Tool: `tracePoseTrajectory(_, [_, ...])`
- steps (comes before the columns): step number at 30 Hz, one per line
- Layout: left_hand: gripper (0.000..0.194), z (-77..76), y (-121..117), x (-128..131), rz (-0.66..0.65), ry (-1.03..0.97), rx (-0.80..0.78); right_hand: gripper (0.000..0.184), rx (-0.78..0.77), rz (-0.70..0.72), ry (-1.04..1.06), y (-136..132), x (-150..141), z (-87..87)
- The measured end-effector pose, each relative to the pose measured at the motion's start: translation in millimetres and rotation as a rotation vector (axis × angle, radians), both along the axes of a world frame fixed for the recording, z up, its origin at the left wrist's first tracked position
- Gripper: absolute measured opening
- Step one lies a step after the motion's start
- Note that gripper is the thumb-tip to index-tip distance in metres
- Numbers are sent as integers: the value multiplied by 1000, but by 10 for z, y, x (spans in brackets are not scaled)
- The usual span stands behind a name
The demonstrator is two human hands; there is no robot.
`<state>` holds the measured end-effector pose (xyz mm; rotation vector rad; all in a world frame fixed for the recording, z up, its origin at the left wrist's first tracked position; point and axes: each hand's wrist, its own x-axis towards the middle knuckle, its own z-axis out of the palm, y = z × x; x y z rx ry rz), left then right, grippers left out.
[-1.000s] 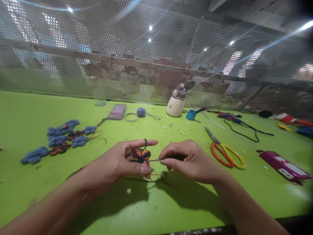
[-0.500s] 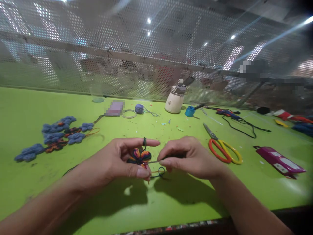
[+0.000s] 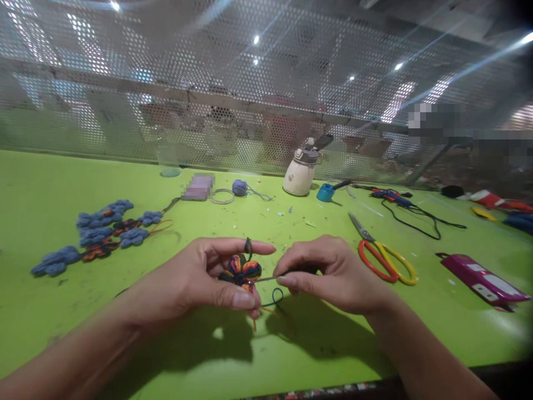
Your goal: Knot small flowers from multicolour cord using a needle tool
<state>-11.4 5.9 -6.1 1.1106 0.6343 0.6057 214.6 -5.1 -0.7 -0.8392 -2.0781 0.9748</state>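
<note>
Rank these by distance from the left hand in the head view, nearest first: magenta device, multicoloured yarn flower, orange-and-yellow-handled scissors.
1. Multicoloured yarn flower: held in the left hand.
2. Orange-and-yellow-handled scissors: just beyond the right hand.
3. Magenta device: right of the scissors.

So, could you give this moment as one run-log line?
Left hand: holds yarn flower, dark yarn over index finger | Right hand: holds thin tool, tip at flower | Table: scissors right, blue flowers left
</note>
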Motion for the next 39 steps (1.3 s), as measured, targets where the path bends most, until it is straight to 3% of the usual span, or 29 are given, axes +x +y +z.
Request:
tracePoseTrajectory(4, [51, -48, 3, -9, -36, -67, -16, 5, 223, -2, -80, -28, 16, 59])
tracePoseTrajectory(9, [50, -68, -5, -14, -47, -99, -41, 6, 376, -21, -139, -60, 23, 67])
tracePoseTrajectory(19, [54, -30, -4, 15, 15, -78, -65, 11, 402, -52, -237, -112, 60, 60])
tracePoseTrajectory(26, [41, -14, -24, 32, 11, -145, -97, 8, 396, -36, -210, -96, 79, 100])
tracePoseTrajectory(33, [32, 0, -17, 32, 27, -160, -82, 4, 150, 25, -18, -44, 53, 71])
tracePoseTrajectory(39, [26, -66, -8, 10, 87, -191, -33, 5, -378, 81, 312, 27, -55, -137])
